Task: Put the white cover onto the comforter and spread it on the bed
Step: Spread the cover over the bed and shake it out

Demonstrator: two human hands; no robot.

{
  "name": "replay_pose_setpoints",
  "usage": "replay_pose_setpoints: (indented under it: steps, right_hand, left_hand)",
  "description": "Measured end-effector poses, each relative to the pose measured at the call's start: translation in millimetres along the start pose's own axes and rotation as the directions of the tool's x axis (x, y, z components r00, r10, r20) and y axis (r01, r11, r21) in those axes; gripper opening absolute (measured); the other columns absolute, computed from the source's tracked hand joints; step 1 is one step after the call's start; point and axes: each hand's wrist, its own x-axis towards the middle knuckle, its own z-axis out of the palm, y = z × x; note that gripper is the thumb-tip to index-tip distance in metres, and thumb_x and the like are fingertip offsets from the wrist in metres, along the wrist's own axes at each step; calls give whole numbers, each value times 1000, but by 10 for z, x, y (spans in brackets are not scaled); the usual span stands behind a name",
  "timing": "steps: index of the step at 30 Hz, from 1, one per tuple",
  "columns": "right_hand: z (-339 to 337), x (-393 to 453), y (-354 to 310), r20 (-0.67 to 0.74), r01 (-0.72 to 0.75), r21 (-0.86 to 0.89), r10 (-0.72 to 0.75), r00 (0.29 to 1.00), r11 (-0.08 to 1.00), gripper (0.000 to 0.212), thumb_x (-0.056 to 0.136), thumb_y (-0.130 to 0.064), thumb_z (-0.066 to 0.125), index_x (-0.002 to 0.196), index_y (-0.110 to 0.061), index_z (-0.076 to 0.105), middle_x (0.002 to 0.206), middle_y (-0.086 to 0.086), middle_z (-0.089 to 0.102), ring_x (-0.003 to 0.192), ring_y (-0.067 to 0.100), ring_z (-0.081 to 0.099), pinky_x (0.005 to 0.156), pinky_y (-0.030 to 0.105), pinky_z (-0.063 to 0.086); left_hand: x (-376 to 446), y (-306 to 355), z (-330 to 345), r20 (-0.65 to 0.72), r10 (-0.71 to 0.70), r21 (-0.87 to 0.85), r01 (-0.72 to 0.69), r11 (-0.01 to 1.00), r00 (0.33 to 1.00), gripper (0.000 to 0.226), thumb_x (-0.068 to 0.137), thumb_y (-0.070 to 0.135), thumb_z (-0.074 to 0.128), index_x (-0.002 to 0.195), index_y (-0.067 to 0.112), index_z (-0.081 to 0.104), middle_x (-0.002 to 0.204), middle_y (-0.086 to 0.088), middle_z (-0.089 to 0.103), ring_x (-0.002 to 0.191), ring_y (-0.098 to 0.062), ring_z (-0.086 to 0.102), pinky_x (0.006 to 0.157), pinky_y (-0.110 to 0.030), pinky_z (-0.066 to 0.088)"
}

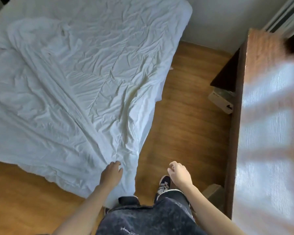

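While the person stands at the bed's near corner, dark jeans (148, 217) and one sneaker (164, 184) fill the lower edge. Both hands hold nothing: the left hand (111, 173) rests with relaxed fingers on the white cover (71, 78), the right hand (179, 173) hangs loosely curled over the wooden floor (185, 116). Right of the bed, a glossy wooden desk (265, 116) narrows the passage, blurred by glare. Beneath it sits a cardboard box (221, 102), partly hidden. The wrinkled cover lies spread across the bed, bunched at the far left.
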Motion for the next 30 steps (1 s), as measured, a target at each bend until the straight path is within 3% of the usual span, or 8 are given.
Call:
replay_pose_setpoints:
  steps: [7,15,19,24,28,30]
  right_hand:
    - [-1121,892,81,32,185,-244,-183,983,952,35,98,-32,49,130,-18,52,127,4,59,115,20,53,92,31,49]
    - [-2024,2451,-638,240,480,-520,-418,876,706,35,97,-25,48,131,-13,49,127,8,54,120,27,47,92,38,48]
    - [-2312,3384,-1093,312,570,-638,-502,806,518,40,97,-22,48,136,-15,42,137,8,45,127,27,40,103,36,39]
    - [-2283,4596,-1871,462,679,-711,-607,647,183,63,98,-26,49,152,-17,17,153,14,26,140,32,26,115,41,25]
    - [-1987,5414,-2425,584,729,-685,-597,550,2,79,96,-22,54,155,-21,2,159,16,11,145,35,14,118,44,14]
    - [-1922,5684,-2563,687,765,-642,-481,544,-51,81,93,-17,57,155,-23,6,157,14,18,142,34,22,116,43,22]
  left_hand:
    - [592,1057,-295,-93,-63,-100,53,994,994,37,100,27,42,136,17,47,135,-5,52,122,-25,51,95,-38,45]
    - [1888,1433,-680,-180,-228,-158,200,967,957,52,98,26,48,147,14,32,145,-10,41,131,-27,40,101,-36,44]
    - [2742,1402,-898,-184,-294,-180,262,948,938,67,94,27,56,151,11,25,152,-16,31,139,-33,31,109,-41,36]
    - [3554,1263,-852,-15,-406,-137,400,906,914,84,93,40,55,155,17,5,157,-17,19,144,-35,20,114,-45,27]
    - [3814,1246,-589,68,-432,-317,429,846,900,71,93,21,51,154,26,15,140,-7,45,123,-27,47,95,-37,46]
    - [3793,1339,-448,164,-407,-308,438,844,899,60,98,16,42,153,29,22,138,-3,48,120,-23,51,93,-34,46]
